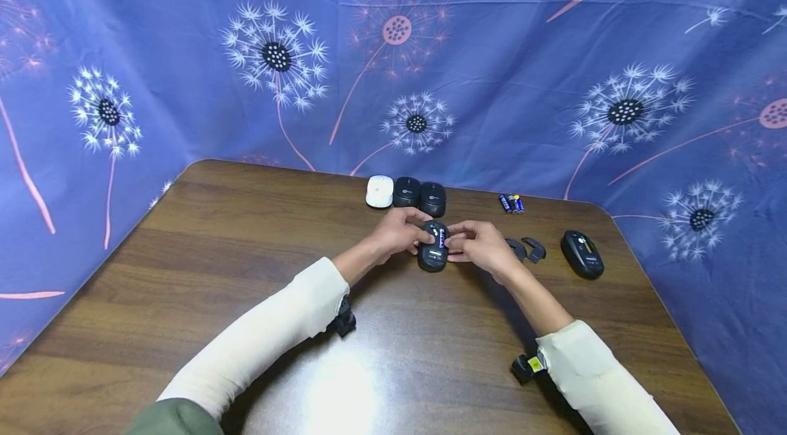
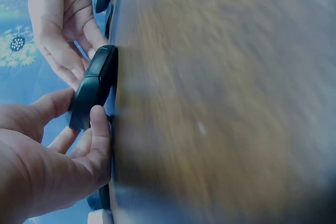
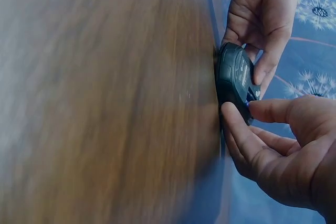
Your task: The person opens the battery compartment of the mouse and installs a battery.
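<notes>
The person's left grip (image 1: 398, 233) holds a black mouse (image 1: 433, 258), underside up, between thumb and fingers. The right grip (image 1: 484, 247) pinches its other side, thumb at the battery (image 1: 442, 238) in the slot. Just beyond the left grip I see a white mouse (image 1: 380, 191) and two dark mice (image 1: 407, 192) on the surface (image 1: 264, 216). Right of the right grip lie dark covers (image 1: 536, 252), then an upturned mouse (image 1: 581, 254); loose batteries (image 1: 512, 203) lie beyond it.

A brown wood-grain tabletop (image 1: 246, 244) fills the lower part of the head view, glare shining at bottom centre. Mid-frame, a white mouse (image 1: 379, 191) and two black mice (image 1: 407, 192) stand in a row; right of centre lie blue batteries (image 1: 512, 203), dark curved pieces (image 1: 533, 250) and, farther right, an overturned black mouse (image 1: 581, 254).
</notes>
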